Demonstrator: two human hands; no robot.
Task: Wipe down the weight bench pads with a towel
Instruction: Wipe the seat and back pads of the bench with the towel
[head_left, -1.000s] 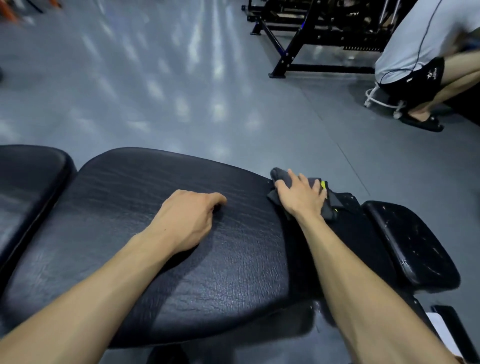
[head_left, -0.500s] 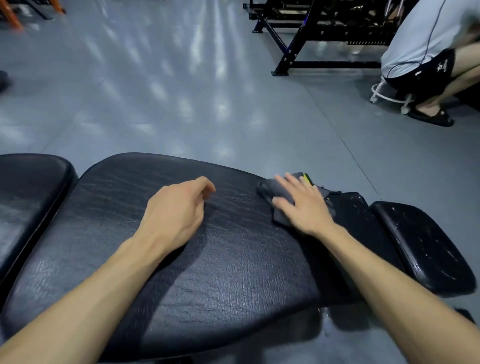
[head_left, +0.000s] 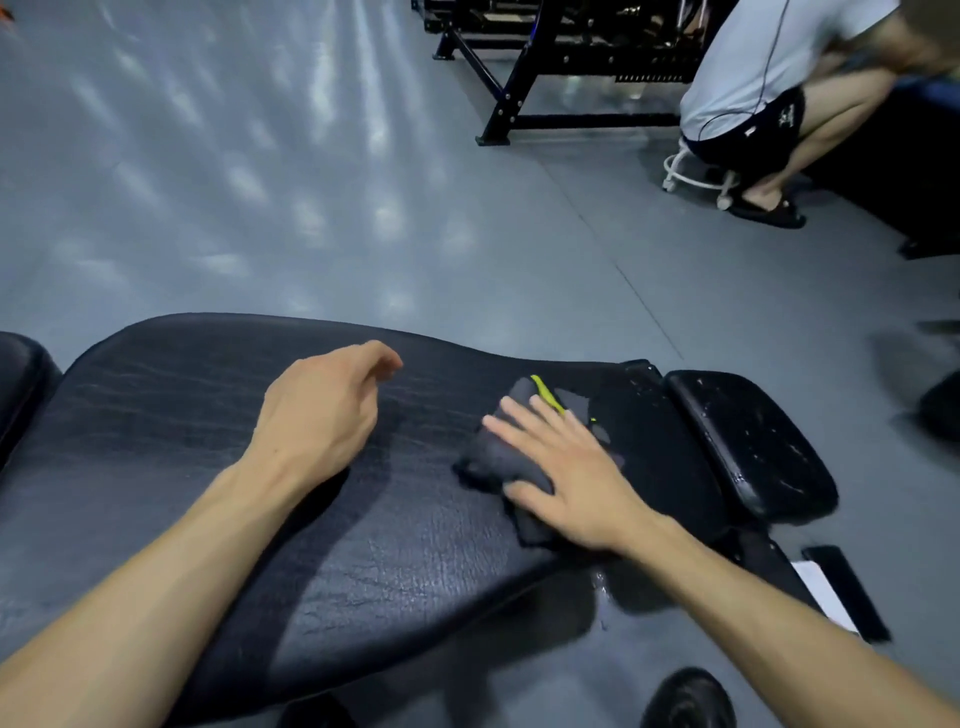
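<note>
A wide black bench pad (head_left: 156, 457) with cracked leather runs across the lower view. On its right end lies a dark grey towel (head_left: 491, 457) with a yellow-green stripe. My right hand (head_left: 566, 478) presses flat on the towel, fingers straight and spread. My left hand (head_left: 322, 410) hovers over the middle of the pad with loosely curled fingers, holding nothing. A smaller black pad (head_left: 753, 447) sits just right of the big one, with wet specks on it. Another black pad (head_left: 21, 379) shows at the far left edge.
A person (head_left: 769, 78) squats on a small white stool (head_left: 696, 176) at the upper right, beside a black steel rack frame (head_left: 519, 88). Grey floor surrounds the bench. A black shoe (head_left: 691, 701) shows at the bottom, and a black-and-white flat object (head_left: 836, 592) lies at the lower right.
My right hand has slid the towel from the pad's far right edge toward me. My left hand has lifted slightly off the pad. The view has shifted right.
</note>
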